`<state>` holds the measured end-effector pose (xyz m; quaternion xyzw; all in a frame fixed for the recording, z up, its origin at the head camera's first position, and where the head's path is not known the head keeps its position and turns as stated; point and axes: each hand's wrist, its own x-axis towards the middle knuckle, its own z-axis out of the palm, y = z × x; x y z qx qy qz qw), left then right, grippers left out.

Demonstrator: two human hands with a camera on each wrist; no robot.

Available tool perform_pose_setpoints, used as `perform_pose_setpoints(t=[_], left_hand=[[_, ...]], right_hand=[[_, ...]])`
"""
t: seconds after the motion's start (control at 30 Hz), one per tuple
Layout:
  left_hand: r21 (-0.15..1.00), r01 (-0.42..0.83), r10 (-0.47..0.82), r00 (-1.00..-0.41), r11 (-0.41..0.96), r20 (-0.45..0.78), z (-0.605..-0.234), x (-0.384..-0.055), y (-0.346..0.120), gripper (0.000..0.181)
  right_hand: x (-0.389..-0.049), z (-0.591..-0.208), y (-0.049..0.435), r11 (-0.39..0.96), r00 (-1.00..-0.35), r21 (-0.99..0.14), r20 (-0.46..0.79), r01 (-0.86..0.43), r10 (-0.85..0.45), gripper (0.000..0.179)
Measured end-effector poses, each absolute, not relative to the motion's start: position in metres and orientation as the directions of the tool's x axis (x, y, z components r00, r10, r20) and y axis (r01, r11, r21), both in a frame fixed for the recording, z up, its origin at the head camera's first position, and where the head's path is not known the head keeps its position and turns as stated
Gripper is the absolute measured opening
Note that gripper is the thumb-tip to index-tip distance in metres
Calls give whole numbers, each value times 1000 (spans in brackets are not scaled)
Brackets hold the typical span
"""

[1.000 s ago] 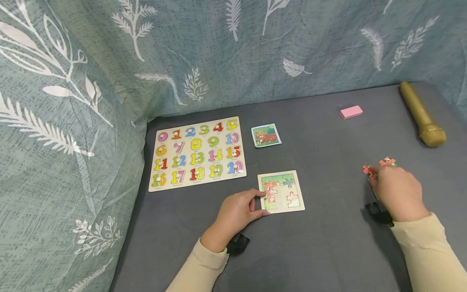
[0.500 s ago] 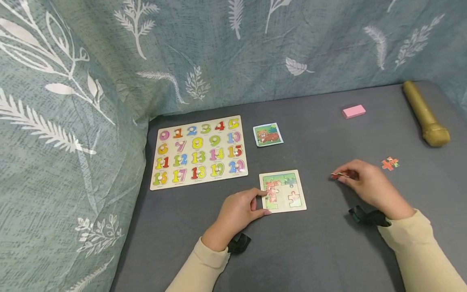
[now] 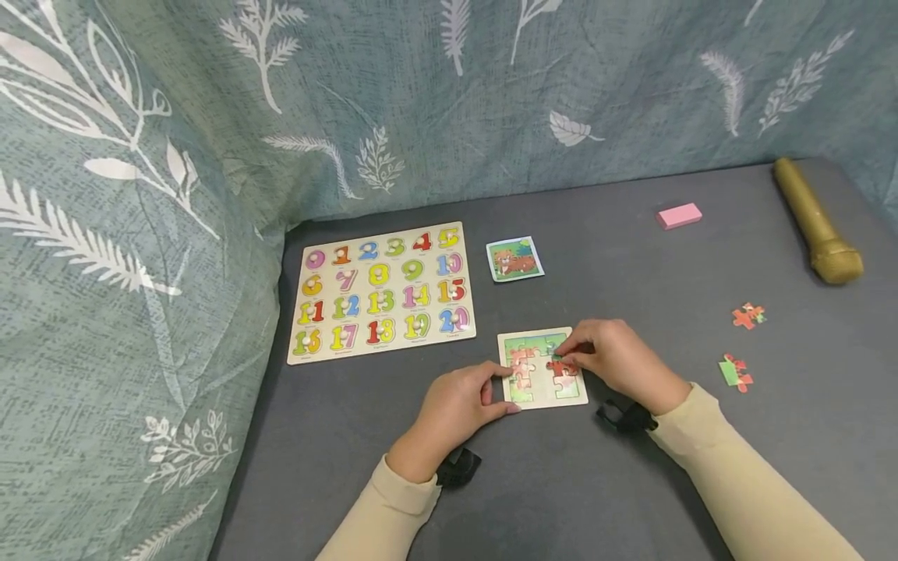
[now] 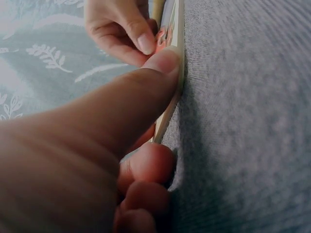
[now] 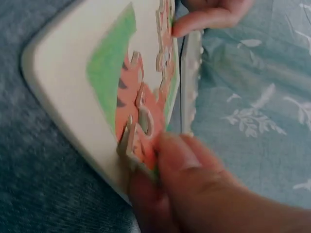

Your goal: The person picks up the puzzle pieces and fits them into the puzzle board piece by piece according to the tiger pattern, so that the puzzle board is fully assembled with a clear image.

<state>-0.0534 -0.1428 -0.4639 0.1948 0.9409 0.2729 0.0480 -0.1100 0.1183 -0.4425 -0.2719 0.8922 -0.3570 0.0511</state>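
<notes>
A small square wooden jigsaw board [image 3: 535, 399] lies on the table, partly filled with green and orange pieces. My left hand [image 3: 457, 403] holds its left side, thumb at the near corner and index finger farther up. Over the board's right side, my right hand [image 3: 617, 360] pinches an orange-red jigsaw piece [image 5: 146, 133] between thumb and fingers. In the right wrist view that piece is tilted, close against a striped orange-and-green piece [image 5: 127, 90] in the board. The left wrist view has my left thumb [image 4: 163, 60] on the board's edge.
Two loose jigsaw pieces, one orange [image 3: 749, 315] and one green and red [image 3: 735, 373], lie to the right. Behind the board is a bear picture card [image 3: 515, 259]. A number puzzle [image 3: 382, 292], pink block [image 3: 679, 216] and gold microphone-shaped object [image 3: 817, 222] surround the area.
My right hand has picked up a jigsaw piece at the right and carried it left onto the board. The green and red loose piece is now uncovered. My left hand stays in place.
</notes>
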Motion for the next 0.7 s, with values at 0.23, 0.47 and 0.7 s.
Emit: perform_pose_setpoints(t=[0.23, 0.47, 0.7], left_hand=[[532, 342, 392, -920, 774, 21, -463, -53, -142, 48], [538, 339, 397, -918, 772, 8, -464, -52, -140, 48], [534, 331, 395, -919, 778, -6, -462, -54, -141, 49]], right_hand=[[-100, -447, 115, 655, -828, -527, 201, -541, -523, 12], [-66, -448, 119, 715, -761, -278, 339, -642, -553, 17], [-59, -451, 122, 732, -764, -231, 285, -641, -579, 32]])
